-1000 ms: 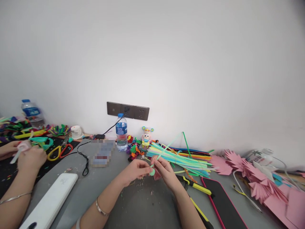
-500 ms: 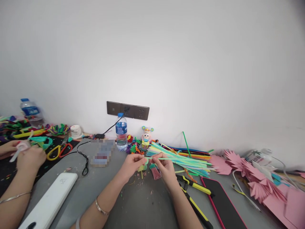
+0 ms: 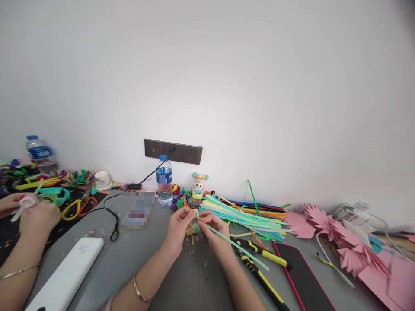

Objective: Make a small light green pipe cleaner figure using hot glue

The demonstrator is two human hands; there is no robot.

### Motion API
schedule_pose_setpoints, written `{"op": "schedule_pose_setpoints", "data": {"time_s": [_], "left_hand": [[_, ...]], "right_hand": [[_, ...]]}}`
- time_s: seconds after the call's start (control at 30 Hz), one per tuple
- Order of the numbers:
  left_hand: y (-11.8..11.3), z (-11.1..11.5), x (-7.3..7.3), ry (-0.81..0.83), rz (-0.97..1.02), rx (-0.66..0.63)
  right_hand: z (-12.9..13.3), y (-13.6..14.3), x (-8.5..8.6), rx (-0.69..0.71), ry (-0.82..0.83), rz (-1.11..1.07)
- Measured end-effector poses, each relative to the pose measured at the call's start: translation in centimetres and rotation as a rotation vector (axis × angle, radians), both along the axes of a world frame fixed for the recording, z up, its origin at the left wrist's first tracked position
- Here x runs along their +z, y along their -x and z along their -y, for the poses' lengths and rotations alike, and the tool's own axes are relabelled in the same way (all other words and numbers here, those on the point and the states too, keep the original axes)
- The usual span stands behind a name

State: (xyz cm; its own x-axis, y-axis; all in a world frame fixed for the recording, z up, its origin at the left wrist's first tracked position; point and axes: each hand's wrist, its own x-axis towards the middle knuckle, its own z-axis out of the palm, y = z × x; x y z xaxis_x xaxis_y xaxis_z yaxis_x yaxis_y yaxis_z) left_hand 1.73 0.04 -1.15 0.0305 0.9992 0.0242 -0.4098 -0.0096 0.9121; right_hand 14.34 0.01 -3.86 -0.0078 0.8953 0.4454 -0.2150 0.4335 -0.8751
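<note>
Strip [image 3: 240, 249] (green) in both hands [image 3: 178, 228] [image 3: 219, 238]

Left hand [image 3: 179, 229] pinches the curled end of a light green pipe cleaner [image 3: 241, 245]; right hand [image 3: 216, 233] grips it just beside. Its long tail runs down-right across the right wrist, over the pliers [image 3: 264, 283]. Phone [image 3: 306, 276] right of those. Pipe cleaner bundle [image 3: 249, 218] behind right hand, figurine [image 3: 197, 190] and water bottle [image 3: 164, 183] near the wall [image 3: 259, 86]. Co-worker's hands [image 3: 38, 222] at far left, holding something pale pink.
</note>
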Motion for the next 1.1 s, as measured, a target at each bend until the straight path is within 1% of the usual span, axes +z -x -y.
{"op": "schedule_pose_setpoints", "data": {"time_s": [0.1, 0.23, 0.33, 0.43, 0.5, 0.7, 0.83, 0.9, 1.0, 1.1], "left_hand": [[-0.4, 0.2, -0.1, 0.031, 0.053, -0.02], [-0.6, 0.4, 0.1, 0.069, 0.126, -0.08], [-0.5, 0.5, 0.4, 0.079, 0.116, -0.135], [-0.4, 0.7, 0.8, 0.083, 0.073, -0.177], [-0.3, 0.7, 0.9, 0.074, 0.053, -0.164], [-0.2, 0.3, 0.6, 0.03, -0.007, -0.065], [-0.1, 0.2, 0.5, 0.018, -0.013, -0.015], [-0.1, 0.1, 0.4, 0.015, -0.001, 0.013], [-0.1, -0.1, 0.2, 0.034, 0.048, 0.017], [-0.2, 0.0, 0.0, 0.074, 0.112, -0.014]], "right_hand": [[0.0, 0.0, 0.0, -0.02, -0.017, 0.034], [0.3, -0.2, 0.6, -0.036, 0.081, 0.013], [0.5, -0.6, 1.3, -0.045, 0.137, -0.017], [0.4, -0.9, 1.6, -0.072, 0.142, -0.052], [0.4, -1.1, 1.6, -0.067, 0.143, -0.068], [0.6, -0.9, 1.8, -0.04, 0.111, -0.091], [0.8, -0.6, 2.2, -0.053, 0.05, -0.097], [1.0, -0.4, 2.2, -0.06, 0.024, -0.067], [1.1, -0.2, 2.0, -0.093, 0.032, 0.013], [1.1, -0.2, 1.5, -0.121, 0.057, 0.054]]}}
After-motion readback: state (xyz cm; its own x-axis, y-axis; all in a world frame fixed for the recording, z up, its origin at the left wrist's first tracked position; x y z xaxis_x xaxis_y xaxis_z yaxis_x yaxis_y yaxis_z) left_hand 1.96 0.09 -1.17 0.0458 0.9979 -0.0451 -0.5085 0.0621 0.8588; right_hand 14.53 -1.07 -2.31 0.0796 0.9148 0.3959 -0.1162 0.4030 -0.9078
